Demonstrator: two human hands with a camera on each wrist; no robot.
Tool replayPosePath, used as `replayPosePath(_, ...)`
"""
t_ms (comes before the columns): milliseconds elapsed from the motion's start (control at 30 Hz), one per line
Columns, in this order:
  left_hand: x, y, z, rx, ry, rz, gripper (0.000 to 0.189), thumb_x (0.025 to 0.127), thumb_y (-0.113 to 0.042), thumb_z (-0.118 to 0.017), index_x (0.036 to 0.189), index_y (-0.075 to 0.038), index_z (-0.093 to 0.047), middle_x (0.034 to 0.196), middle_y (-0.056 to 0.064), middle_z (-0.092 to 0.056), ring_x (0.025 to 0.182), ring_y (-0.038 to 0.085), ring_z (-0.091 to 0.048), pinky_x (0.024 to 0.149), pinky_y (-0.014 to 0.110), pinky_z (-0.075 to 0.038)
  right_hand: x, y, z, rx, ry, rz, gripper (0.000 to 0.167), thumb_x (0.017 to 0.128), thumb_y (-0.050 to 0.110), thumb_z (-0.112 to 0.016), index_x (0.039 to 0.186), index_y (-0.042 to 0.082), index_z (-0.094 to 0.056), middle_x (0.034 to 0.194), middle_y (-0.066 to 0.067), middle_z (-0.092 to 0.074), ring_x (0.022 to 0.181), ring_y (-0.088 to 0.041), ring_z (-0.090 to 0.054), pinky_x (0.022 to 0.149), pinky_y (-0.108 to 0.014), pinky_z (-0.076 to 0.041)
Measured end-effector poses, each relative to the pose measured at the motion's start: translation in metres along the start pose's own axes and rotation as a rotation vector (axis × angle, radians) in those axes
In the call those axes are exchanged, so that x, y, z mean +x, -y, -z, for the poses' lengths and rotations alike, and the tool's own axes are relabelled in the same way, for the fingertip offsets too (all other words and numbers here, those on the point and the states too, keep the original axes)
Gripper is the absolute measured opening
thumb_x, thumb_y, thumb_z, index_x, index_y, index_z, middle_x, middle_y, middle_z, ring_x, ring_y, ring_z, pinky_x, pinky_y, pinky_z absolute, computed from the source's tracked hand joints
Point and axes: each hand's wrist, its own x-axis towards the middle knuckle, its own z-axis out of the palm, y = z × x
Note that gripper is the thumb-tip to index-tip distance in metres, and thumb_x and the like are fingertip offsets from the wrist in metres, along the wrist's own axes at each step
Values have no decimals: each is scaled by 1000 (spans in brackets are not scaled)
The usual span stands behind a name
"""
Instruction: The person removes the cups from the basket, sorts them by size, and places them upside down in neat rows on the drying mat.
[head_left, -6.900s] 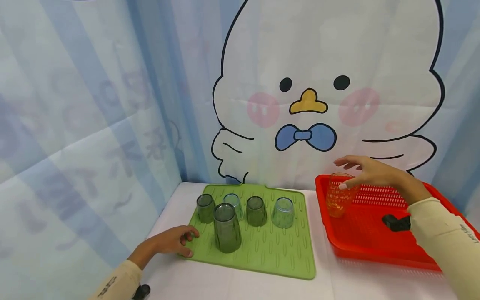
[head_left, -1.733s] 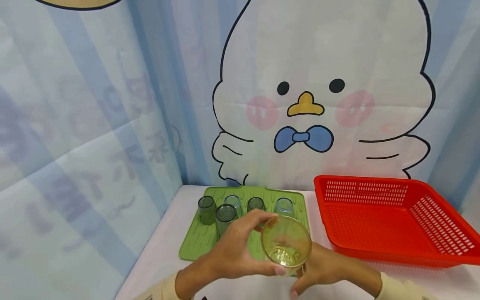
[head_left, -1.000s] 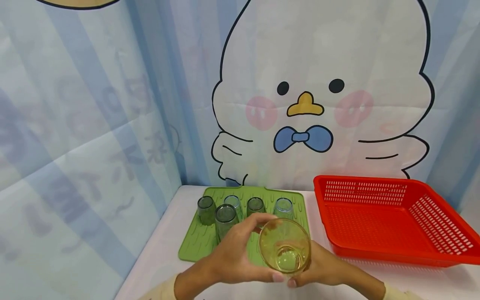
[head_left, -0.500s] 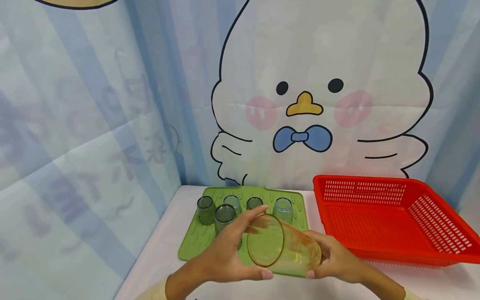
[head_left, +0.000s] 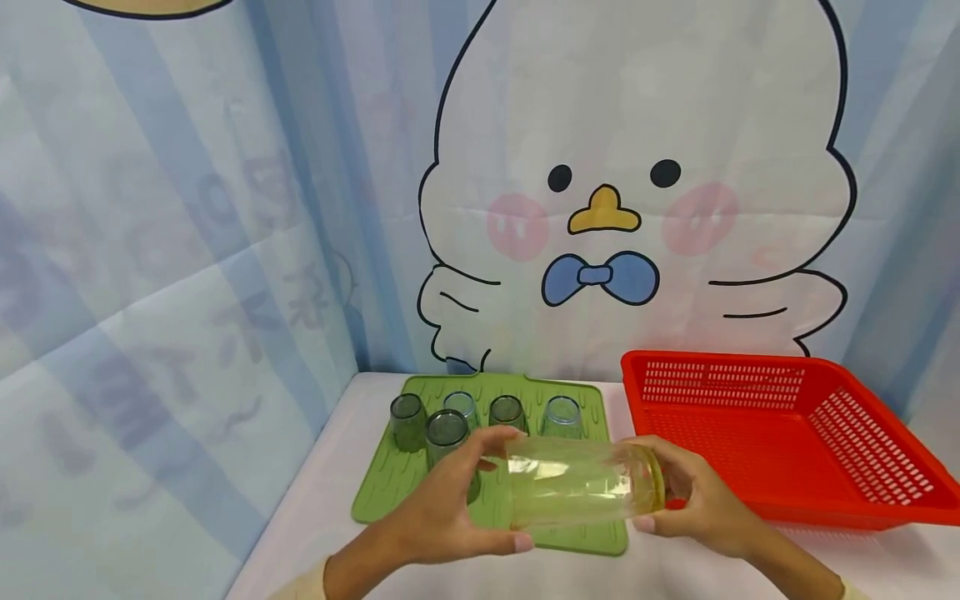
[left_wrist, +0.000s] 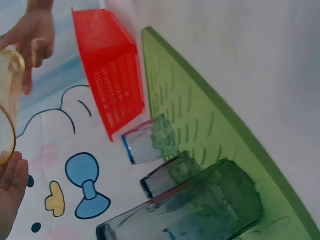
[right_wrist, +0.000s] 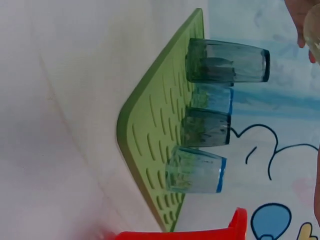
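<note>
A tall yellow-tinted drinking glass (head_left: 577, 483) lies level in the air between both hands, above the front of the green drying mat (head_left: 592, 537). Its mouth points left and its base right. My left hand (head_left: 442, 504) curves round the mouth end, thumb below and fingers above. At the base end, my right hand (head_left: 697, 500) grips the glass with thumb and fingers. In the left wrist view, only part of the yellow glass (left_wrist: 7, 105) shows at the left edge, with left fingertips at its rim. The right wrist view shows only a sliver of it.
On the mat stand several tumblers: a tall grey glass (head_left: 447, 429), small grey glasses (head_left: 408, 425) and clear bluish ones (head_left: 562, 417). A red plastic basket (head_left: 780, 450) sits to the right. Behind hangs a curtain (head_left: 600, 333) with a cartoon bird.
The yellow glass came out of the basket and into both hands. Its mouth faced the head camera a second ago; since then it has turned sideways, the right hand swinging right with the base.
</note>
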Motion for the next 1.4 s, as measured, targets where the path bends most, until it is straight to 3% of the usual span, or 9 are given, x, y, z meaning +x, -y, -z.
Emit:
replayPosePath(233,-2,10,-9,-20,58,99,83,83,-39,-82,146,-28,-31,140,-7,-52,123,12,-54,100,34,-51,2,11,-2,-19,-34,29,61,84,-8,-63,142,7,-48,130,4,-64,83,-25,-71,64,-41,-62)
replayPosePath(433,-5,12,-10,10,78,187,83,83,-44,-81,146,-28,-30,147,-7,-47,127,13,-52,98,33,-52,8,18,-11,12,-57,50,58,83,-15,-62,137,-1,-47,132,5,-63,88,-23,-72,71,-40,-62)
replayPosePath(667,-9,17,-10,37,65,186,84,84,-48,-79,149,-27,-29,145,-3,-47,121,16,-55,95,33,-53,17,22,-15,35,-60,105,58,81,-18,-62,134,0,-48,133,4,-62,89,-25,-73,71,-40,-62)
replayPosePath(900,-20,28,-5,-3,43,238,86,85,-43,-80,151,-21,-30,141,-1,-49,122,18,-56,96,36,-53,23,20,-16,4,-70,147,57,79,-19,-63,132,-3,-49,131,1,-62,88,-21,-70,66,-38,-62)
replayPosePath(1067,-32,41,5,4,49,258,79,87,-45,-78,149,-20,-36,134,-2,-55,117,18,-58,95,35,-53,25,16,-12,-1,-105,106,56,80,-16,-65,132,0,-50,130,0,-62,95,-19,-66,73,-36,-62)
replayPosePath(1267,-49,65,23,62,41,200,65,88,-32,-79,141,-12,-47,124,5,-61,108,20,-61,89,33,-53,30,12,-12,-21,-133,79,56,83,-10,-65,135,5,-51,126,1,-62,93,-18,-65,70,-32,-60)
replayPosePath(1400,-60,79,33,74,43,184,59,90,-32,-77,139,-12,-50,123,7,-63,106,19,-62,86,34,-54,33,9,-13,-19,-153,47,55,85,-9,-66,135,7,-52,123,0,-62,93,-19,-66,71,-32,-60)
